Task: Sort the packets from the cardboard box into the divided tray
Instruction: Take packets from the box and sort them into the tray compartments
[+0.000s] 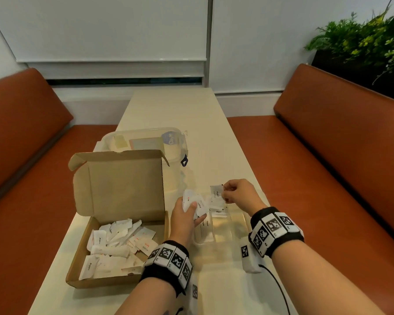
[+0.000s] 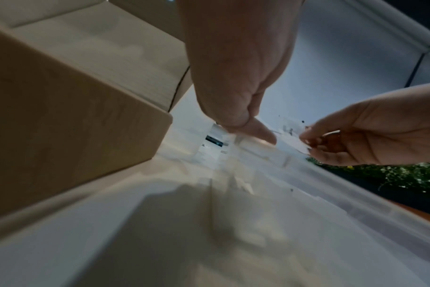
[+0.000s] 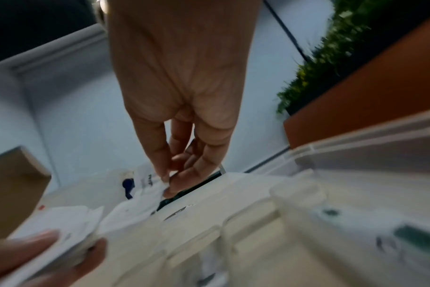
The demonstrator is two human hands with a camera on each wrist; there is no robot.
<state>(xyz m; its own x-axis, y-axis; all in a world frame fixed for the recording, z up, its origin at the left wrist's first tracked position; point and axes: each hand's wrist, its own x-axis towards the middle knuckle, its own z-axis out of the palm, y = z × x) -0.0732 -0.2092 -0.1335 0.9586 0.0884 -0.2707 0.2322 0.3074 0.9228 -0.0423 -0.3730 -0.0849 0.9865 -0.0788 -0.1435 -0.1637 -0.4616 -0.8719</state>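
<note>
An open cardboard box (image 1: 121,284) on the table's left holds several white packets (image 1: 116,246). To its right lies a clear divided tray (image 1: 237,226), with packets in its left compartments. My left hand (image 1: 186,214) hovers over the tray's left end and grips a small bunch of packets (image 1: 194,202). My right hand (image 1: 235,193) is just beyond the tray and pinches one white pepper packet (image 1: 216,193) by its edge between thumb and fingertips (image 3: 166,177). In the right wrist view the bunch of packets (image 3: 69,219) shows at lower left.
A clear lidded plastic container (image 1: 146,142) stands behind the box's raised lid (image 1: 121,180). Orange bench seats (image 1: 328,178) flank the narrow table (image 1: 175,110). A planter with greenery (image 1: 362,42) sits at the far right. A black cable (image 1: 280,289) trails near my right forearm.
</note>
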